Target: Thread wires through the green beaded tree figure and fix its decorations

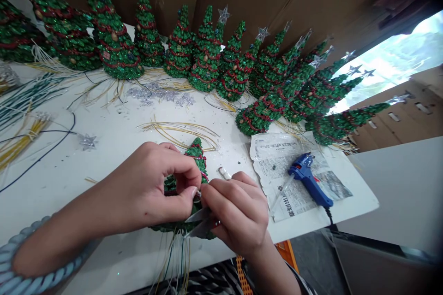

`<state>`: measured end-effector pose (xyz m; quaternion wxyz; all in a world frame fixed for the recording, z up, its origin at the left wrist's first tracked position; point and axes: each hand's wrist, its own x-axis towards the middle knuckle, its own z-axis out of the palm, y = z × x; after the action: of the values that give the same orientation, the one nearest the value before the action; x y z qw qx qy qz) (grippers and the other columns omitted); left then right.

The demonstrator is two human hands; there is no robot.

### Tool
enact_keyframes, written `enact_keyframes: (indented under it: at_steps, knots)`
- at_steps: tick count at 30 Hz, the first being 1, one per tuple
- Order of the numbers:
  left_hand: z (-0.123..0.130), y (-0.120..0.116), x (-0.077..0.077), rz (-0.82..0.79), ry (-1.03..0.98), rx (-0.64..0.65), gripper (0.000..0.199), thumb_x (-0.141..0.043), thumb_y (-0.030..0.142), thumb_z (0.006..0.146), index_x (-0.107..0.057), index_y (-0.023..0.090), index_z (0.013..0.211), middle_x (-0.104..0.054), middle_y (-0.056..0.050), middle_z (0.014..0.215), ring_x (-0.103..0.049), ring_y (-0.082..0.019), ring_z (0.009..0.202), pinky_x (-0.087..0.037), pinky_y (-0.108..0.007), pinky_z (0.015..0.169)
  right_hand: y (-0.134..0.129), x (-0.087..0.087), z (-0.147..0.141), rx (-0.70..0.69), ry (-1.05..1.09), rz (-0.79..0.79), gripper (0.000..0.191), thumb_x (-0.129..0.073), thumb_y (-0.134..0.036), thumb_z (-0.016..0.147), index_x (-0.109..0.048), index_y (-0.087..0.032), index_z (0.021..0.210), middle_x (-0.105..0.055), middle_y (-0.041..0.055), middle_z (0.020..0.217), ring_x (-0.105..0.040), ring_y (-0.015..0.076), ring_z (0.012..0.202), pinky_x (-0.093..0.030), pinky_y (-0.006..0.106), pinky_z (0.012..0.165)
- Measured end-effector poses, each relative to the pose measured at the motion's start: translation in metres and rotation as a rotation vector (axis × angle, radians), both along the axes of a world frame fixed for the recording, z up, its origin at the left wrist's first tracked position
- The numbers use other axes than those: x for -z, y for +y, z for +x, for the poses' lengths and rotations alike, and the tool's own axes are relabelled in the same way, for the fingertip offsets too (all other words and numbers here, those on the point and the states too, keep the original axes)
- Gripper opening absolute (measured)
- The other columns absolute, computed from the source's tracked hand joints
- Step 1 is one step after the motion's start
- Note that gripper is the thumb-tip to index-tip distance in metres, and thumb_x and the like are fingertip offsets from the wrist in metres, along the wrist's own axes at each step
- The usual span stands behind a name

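A small green glittery Christmas tree ornament (195,148) lies on the table under my hands, mostly hidden by them. Thin white, green and yellow wires (179,250) trail from its base toward me. My left hand (162,182) is over the tree, thumb and forefinger pinched on something tiny that I cannot make out. Close against those fingertips, my right hand (238,209) is closed, its fingertips also together. A pair of scissors (200,222) is tucked in the right hand, its blades apart and pointing left below the left fingertips; the handles are mostly covered.
A blue glue gun (308,177) rests on newspaper (273,161) at the right. Several finished trees (114,41) line the back. Yellow wires (180,131), a bundle of wires (27,136), clear stars (162,94) and a single star (87,141) lie on the white table (117,117).
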<state>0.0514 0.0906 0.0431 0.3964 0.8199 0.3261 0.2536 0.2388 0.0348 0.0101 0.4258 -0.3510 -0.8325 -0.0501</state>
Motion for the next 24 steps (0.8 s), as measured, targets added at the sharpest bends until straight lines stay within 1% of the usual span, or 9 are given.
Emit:
enact_keyframes:
  at_steps: [4, 9, 14, 18, 21, 24]
  knots:
    - [0.003, -0.002, 0.0, 0.004, -0.035, -0.037, 0.015, -0.053, 0.016, 0.075, -0.06, 0.021, 0.063, -0.057, 0.011, 0.057, -0.047, -0.005, 0.051, -0.038, -0.021, 0.055, 0.001, -0.001, 0.001, -0.005, -0.014, -0.017, 0.032, -0.033, -0.023, 0.106, -0.062, -0.014, 0.096, -0.07, 0.0033, 0.073, -0.055, 0.0105, 0.053, -0.034, 0.032, 0.052]
    - [0.004, -0.004, 0.001, 0.002, -0.059, -0.036, 0.014, -0.053, 0.014, 0.075, -0.058, 0.021, 0.064, -0.054, 0.01, 0.055, -0.046, -0.006, 0.05, -0.035, -0.019, 0.048, 0.002, -0.002, 0.002, -0.008, -0.019, -0.019, 0.028, -0.037, -0.026, 0.105, -0.061, -0.016, 0.097, -0.07, 0.0024, 0.072, -0.055, 0.0107, 0.051, -0.035, 0.032, 0.05]
    - [0.006, -0.005, 0.003, 0.128, -0.061, -0.056, 0.016, -0.051, 0.012, 0.079, -0.056, 0.02, 0.065, -0.057, 0.009, 0.058, -0.049, -0.004, 0.052, -0.037, -0.015, 0.052, 0.001, 0.0, -0.001, 0.009, 0.008, -0.003, 0.03, -0.037, -0.031, 0.106, -0.062, -0.016, 0.097, -0.07, 0.0032, 0.073, -0.056, 0.0112, 0.052, -0.037, 0.032, 0.05]
    - [0.007, -0.007, 0.002, 0.217, -0.06, -0.066, 0.018, -0.049, 0.012, 0.081, -0.054, 0.019, 0.066, -0.056, 0.009, 0.059, -0.047, -0.002, 0.052, -0.035, -0.013, 0.052, 0.001, 0.0, -0.004, 0.045, 0.031, 0.005, 0.03, -0.04, -0.033, 0.106, -0.06, -0.015, 0.093, -0.069, 0.0023, 0.068, -0.054, 0.0107, 0.05, -0.037, 0.032, 0.049]
    - [0.008, -0.009, 0.001, 0.251, -0.06, -0.093, 0.019, -0.049, 0.013, 0.083, -0.054, 0.019, 0.066, -0.055, 0.009, 0.059, -0.047, -0.003, 0.052, -0.034, -0.013, 0.052, 0.001, 0.001, -0.005, 0.074, 0.036, 0.006, 0.027, -0.043, -0.03, 0.105, -0.059, -0.015, 0.09, -0.067, 0.0018, 0.066, -0.054, 0.011, 0.051, -0.037, 0.032, 0.05]
    - [0.008, -0.011, -0.001, 0.255, -0.042, -0.099, 0.022, -0.049, 0.014, 0.087, -0.055, 0.018, 0.066, -0.054, 0.008, 0.059, -0.046, -0.003, 0.053, -0.034, -0.014, 0.052, 0.001, 0.004, -0.006, 0.069, 0.059, 0.009, 0.026, -0.042, -0.028, 0.105, -0.06, -0.015, 0.09, -0.067, 0.0028, 0.067, -0.055, 0.0116, 0.054, -0.038, 0.031, 0.05]
